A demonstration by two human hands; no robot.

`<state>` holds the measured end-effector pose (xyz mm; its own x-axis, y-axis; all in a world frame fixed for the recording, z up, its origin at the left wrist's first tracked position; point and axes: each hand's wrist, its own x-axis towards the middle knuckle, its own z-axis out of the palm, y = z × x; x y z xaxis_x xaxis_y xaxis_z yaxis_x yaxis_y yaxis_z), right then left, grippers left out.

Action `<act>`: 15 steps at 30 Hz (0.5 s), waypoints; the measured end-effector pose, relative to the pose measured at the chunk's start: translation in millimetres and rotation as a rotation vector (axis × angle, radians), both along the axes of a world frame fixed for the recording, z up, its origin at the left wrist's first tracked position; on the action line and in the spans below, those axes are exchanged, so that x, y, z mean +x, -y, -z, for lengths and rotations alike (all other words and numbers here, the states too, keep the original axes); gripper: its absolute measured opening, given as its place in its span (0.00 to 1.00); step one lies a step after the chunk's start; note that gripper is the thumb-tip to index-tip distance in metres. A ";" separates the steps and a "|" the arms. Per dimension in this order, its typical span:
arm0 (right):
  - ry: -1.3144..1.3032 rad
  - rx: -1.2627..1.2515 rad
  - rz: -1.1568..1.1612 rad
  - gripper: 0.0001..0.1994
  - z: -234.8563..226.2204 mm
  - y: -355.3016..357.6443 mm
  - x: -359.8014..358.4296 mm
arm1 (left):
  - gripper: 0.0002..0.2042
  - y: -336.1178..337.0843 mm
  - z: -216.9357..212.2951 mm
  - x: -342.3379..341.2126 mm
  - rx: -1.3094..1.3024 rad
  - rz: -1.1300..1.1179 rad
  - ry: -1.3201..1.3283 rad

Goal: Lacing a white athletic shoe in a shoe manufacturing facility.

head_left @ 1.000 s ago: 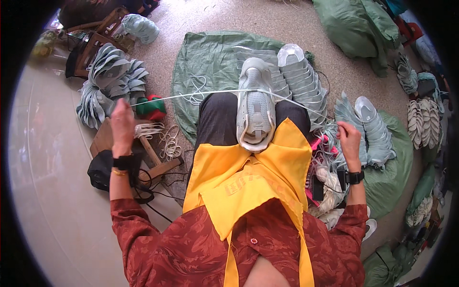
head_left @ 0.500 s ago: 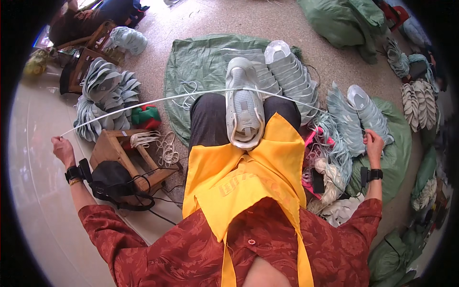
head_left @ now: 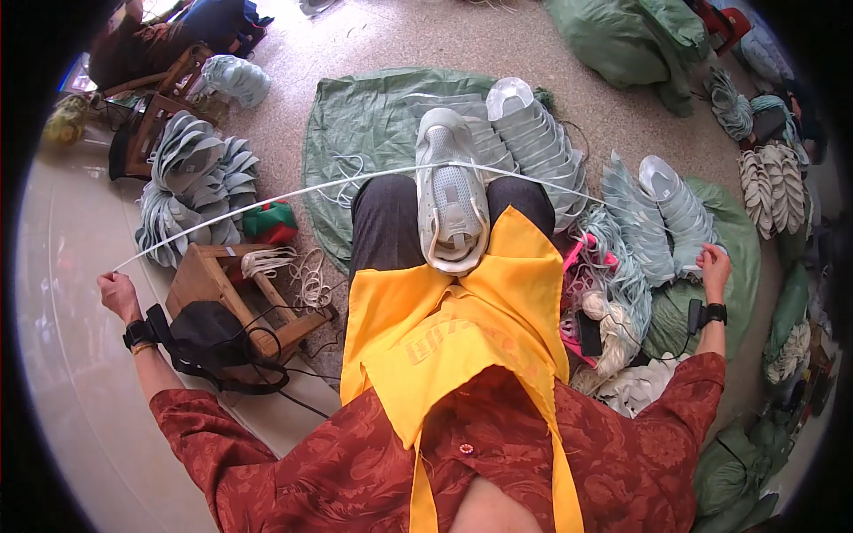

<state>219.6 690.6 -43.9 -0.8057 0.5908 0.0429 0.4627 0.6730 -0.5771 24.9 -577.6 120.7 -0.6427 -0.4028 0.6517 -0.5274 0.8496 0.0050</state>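
Note:
A light grey shoe upper (head_left: 451, 209) rests lengthwise on my lap, between my knees. A long white shoelace (head_left: 267, 205) crosses its middle and stretches out to both sides. At the far left, my left hand (head_left: 118, 295) is closed in a pinch on one end of the lace. Out to the right, my right hand (head_left: 713, 271) is also pinched closed, in line with the lace's other side. The lace's last stretch there is hard to make out against the stacked pale uppers (head_left: 680, 209) next to that hand.
Left of my legs stand a wooden stool (head_left: 213, 280) with a black bag (head_left: 213, 333) and bundled grey shoe parts (head_left: 187, 169). A green sheet (head_left: 342, 115) lies ahead under more stacked uppers (head_left: 538, 147). Pale lace bundles (head_left: 613, 240) lie right of my lap; green sacks (head_left: 613, 40) sit beyond.
My right hand has moved outward to the right and slightly nearer to me. My left hand has shifted only a little. The lace still lies across the shoe upper.

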 end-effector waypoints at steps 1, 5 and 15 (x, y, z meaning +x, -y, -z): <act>0.039 0.011 0.011 0.09 -3.8 1.9 -2.6 | 0.09 0.8 1.4 0.4 0.011 -0.002 0.008; 0.096 0.014 0.010 0.08 -8.9 8.9 -10.2 | 0.09 -3.4 14.3 -3.6 0.053 0.018 0.059; 0.061 0.053 0.082 0.08 -13.7 5.0 -29.6 | 0.11 11.7 0.0 2.6 0.216 -0.121 -0.040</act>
